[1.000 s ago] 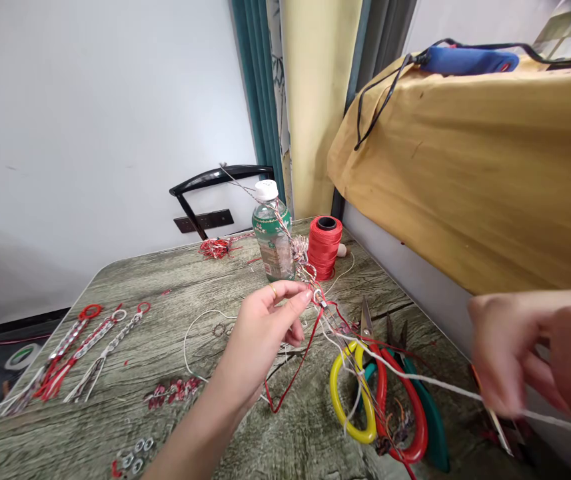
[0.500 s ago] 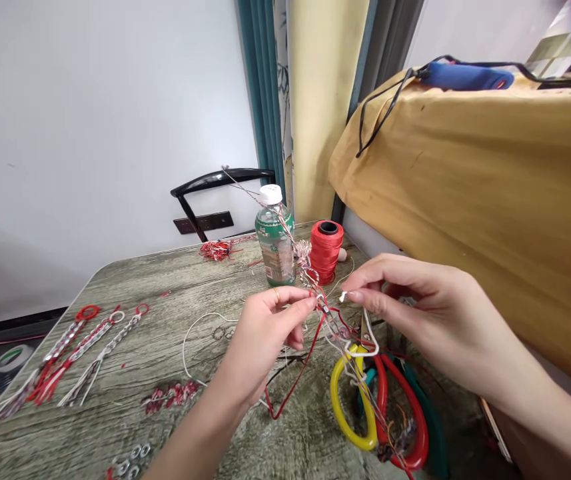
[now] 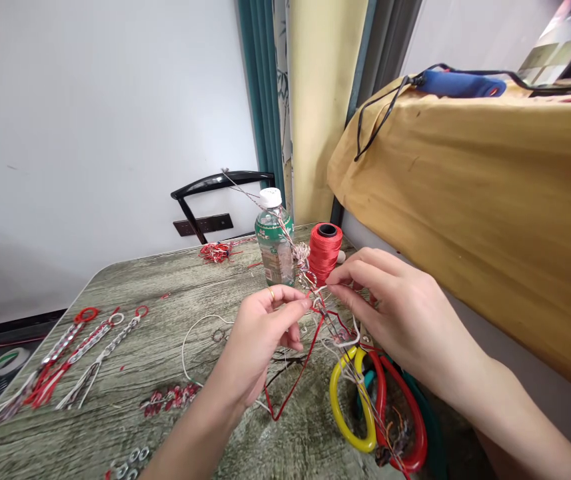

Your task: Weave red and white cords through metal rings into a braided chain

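Observation:
Thumb and finger of my left hand [image 3: 265,333] are pinched on a thin red cord [image 3: 309,353], which hangs in a loop below. My right hand [image 3: 400,307] pinches the end of a white cord [image 3: 350,343] just to the right, and the two fingertips are close together. Between the hands runs a taut strand of twisted threads [image 3: 332,327] with small metal pieces on it. It stretches from the chair back past the bottle toward the lower right. Beneath it lie scissors with yellow and red looped handles [image 3: 336,393].
Behind the hands stand a plastic bottle [image 3: 276,250] and a red thread spool [image 3: 324,253]. Finished braided tassels [image 3: 125,331] lie at the left, with metal nuts [image 3: 135,460] and dark red beads [image 3: 170,398] nearer. A yellow cloth [image 3: 465,167] hangs at the right.
My right hand has moved left with the white cord end, up to the taut strand by my left fingertips. My left hand has stayed nearly in place.

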A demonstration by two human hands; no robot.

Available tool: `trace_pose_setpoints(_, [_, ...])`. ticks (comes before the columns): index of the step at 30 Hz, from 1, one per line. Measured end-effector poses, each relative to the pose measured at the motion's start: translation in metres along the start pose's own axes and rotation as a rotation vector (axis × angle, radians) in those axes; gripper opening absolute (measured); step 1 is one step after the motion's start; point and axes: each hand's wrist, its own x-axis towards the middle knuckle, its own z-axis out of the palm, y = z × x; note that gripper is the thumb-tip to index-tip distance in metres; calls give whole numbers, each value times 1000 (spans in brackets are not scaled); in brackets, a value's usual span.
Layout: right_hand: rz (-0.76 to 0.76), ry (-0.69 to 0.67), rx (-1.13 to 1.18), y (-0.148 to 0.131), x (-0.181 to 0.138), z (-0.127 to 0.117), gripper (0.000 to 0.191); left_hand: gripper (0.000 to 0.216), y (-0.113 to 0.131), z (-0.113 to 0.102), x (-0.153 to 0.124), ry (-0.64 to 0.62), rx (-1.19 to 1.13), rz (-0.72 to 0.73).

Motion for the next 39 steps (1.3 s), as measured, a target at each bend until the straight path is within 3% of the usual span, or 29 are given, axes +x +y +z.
trace_pose_setpoints(14, [-125,-29,-200,-9,-3,8,14,12,-2,-3,3,-16,-38,15])
trace_pose_setpoints(20, [-87,-62,-146,-7,-2,12,12,25,-4,-4,3,-64,-69,9])
trace_pose_setpoints(31, [12,-93,163,2,3,3,13,17,-11,-15,15,-130,-18,-46])
trace_pose_setpoints(35, [64,-55,187,11,4,-7,16,16,-16,-23,21,-213,133,-86])
trace_pose_setpoints(39, [53,-252,198,22,1,-16,17,15,-23,-32,27,-362,488,-52])
